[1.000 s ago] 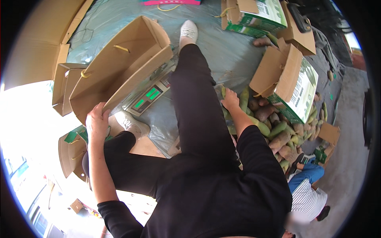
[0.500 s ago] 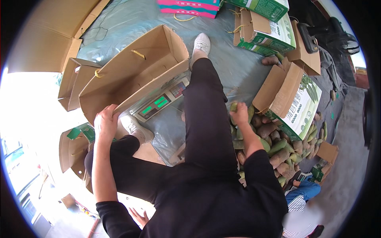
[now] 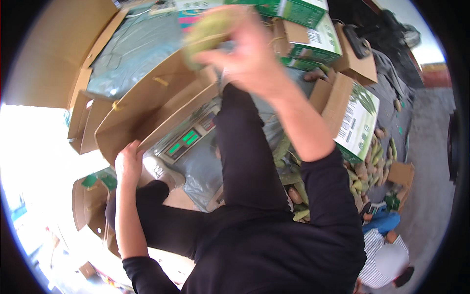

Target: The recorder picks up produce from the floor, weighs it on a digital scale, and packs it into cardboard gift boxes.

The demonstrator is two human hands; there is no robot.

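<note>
My left hand (image 3: 129, 161) is closed on the near left edge of an open brown cardboard box (image 3: 139, 100). Under that box is a digital scale (image 3: 183, 142) with lit green displays. My raised right hand (image 3: 247, 61), smeared by motion, grips a thick green radish (image 3: 208, 34) above the box's far right end. From here the radish and my hand cover that end of the box, and what lies at its bottom is in shadow. On my right, a heap of radishes (image 3: 296, 193), green and brownish, is partly hidden by my arm.
Printed green and white cartons (image 3: 360, 122) stand at the right and far right. A fan (image 3: 404, 36) is beyond them. Another person (image 3: 384, 255) sits at the lower right near more radishes. Smaller open boxes (image 3: 88, 122) are at the left. Plastic sheeting (image 3: 122, 59) covers the floor.
My right hand has lifted a green radish from the heap and swung it up and left over the box. My left hand keeps its hold on the box edge. The view has shifted slightly.
</note>
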